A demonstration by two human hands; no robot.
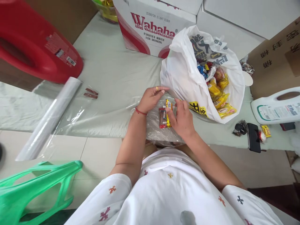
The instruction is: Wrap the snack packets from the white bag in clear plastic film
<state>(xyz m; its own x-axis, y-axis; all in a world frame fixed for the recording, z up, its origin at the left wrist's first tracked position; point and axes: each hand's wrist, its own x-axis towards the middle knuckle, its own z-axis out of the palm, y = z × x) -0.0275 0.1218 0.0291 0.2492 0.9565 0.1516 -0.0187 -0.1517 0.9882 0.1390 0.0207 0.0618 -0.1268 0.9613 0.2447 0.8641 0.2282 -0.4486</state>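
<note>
Two small wrapped snacks lie side by side on clear plastic film [156, 132]: a red-and-brown packet [162, 118] and a yellow packet [168, 104]. My right hand [184, 120] is just right of them, fingers apart, its thumb at the yellow packet's edge. Left of and above the packets is my left hand [151, 99], with a ring and a red string bracelet at the wrist. Its fingers stretch toward the white plastic bag [179, 72], with nothing visible in them. Yellow and blue wrapped snacks [215, 89] show in the bag's open mouth.
A roll of clear film [50, 117] lies at left, near brown strips [91, 93] and a red jug [58, 53]. A Wahaha carton [150, 29] stands behind. At right are a white bottle [276, 107], phone [253, 137] and keys [239, 128]. A green stool [53, 179] stands lower left.
</note>
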